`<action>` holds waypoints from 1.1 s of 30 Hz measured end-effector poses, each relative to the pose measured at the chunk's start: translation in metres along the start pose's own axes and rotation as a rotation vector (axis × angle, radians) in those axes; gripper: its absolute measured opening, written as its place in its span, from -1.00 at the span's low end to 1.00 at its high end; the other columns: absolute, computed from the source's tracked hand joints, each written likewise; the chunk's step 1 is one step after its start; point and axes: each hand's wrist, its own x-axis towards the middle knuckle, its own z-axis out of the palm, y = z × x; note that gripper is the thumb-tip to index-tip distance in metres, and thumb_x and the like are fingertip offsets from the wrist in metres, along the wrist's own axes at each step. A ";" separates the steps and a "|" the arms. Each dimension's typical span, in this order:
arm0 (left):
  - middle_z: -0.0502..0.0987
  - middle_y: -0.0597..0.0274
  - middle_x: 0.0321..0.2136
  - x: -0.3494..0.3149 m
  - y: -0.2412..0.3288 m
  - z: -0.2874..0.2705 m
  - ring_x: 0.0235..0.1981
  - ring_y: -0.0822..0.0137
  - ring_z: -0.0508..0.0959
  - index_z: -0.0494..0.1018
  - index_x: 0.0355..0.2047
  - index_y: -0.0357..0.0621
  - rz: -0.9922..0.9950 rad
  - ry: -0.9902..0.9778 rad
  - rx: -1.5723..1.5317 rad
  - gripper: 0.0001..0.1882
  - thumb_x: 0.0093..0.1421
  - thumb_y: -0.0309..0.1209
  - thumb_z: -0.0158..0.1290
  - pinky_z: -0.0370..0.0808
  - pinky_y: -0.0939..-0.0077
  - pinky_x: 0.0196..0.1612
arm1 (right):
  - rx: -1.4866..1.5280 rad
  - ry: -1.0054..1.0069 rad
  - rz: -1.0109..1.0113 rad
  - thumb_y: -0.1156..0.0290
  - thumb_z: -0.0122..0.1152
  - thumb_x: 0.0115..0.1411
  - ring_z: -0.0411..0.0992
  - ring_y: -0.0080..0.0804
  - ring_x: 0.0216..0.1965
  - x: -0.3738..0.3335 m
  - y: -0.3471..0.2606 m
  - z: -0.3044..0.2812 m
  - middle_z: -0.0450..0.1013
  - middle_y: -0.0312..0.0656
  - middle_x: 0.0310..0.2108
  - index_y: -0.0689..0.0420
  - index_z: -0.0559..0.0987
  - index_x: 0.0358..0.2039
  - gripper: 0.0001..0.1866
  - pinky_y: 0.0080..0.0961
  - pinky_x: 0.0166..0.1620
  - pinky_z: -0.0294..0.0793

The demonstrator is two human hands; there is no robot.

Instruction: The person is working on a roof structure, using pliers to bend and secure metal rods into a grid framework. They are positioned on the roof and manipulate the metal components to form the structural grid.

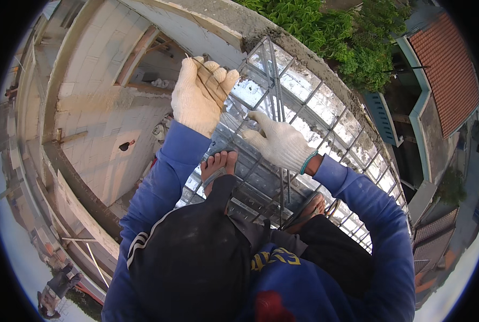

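My left hand (199, 96), in a cream knitted glove, is closed round a bundle of thin tie wires (211, 86). The wires' loose ends fan down toward my other hand. My right hand (282, 142), in a white glove with a green cuff edge, is just right of those ends. Its thumb and forefinger are spread apart beside the wires; no firm grip on them shows. Below both hands lies a rebar mesh (304, 110) over shiny metal decking (298, 86). My feet, in sandals, stand on it.
A rough concrete edge (331, 80) borders the mesh, with green plants (357, 48) and a red tiled roof (446, 70) beyond. To the left, a deep drop runs beside a pale block wall (105, 118). A person (59, 290) is at the lower left.
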 end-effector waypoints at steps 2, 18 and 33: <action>0.51 0.33 -0.33 0.005 0.002 -0.009 -0.38 0.33 0.54 0.39 -0.05 -0.06 0.021 -0.121 -0.045 -0.70 0.72 -0.11 -0.12 0.77 0.23 -0.05 | 0.264 -0.193 0.017 -0.14 0.10 0.57 0.75 0.01 -0.16 0.008 -0.010 -0.001 0.71 0.09 -0.23 0.16 0.56 0.35 -0.35 -0.07 -0.23 0.72; 0.29 0.49 -0.59 -0.008 -0.017 -0.017 -0.65 0.55 0.20 0.48 -0.14 -0.03 -0.024 0.161 0.348 -0.51 0.64 0.14 -0.02 0.14 0.56 -0.58 | -0.283 -0.201 -0.020 0.01 0.15 0.51 0.70 0.03 -0.34 0.017 -0.007 0.021 0.63 0.05 -0.44 0.25 0.76 -0.24 -0.49 -0.06 -0.22 0.70; 0.73 -0.18 -0.31 -0.066 -0.025 -0.059 -0.21 -0.25 0.76 0.64 -0.06 -0.24 -0.006 -0.847 1.649 -0.19 0.21 0.37 0.32 0.66 -0.13 -0.14 | -0.116 -0.481 0.006 0.11 0.46 0.31 0.61 -0.15 -0.40 -0.001 -0.009 -0.040 0.59 0.07 -0.48 0.32 0.75 -0.26 -0.58 -0.21 -0.25 0.53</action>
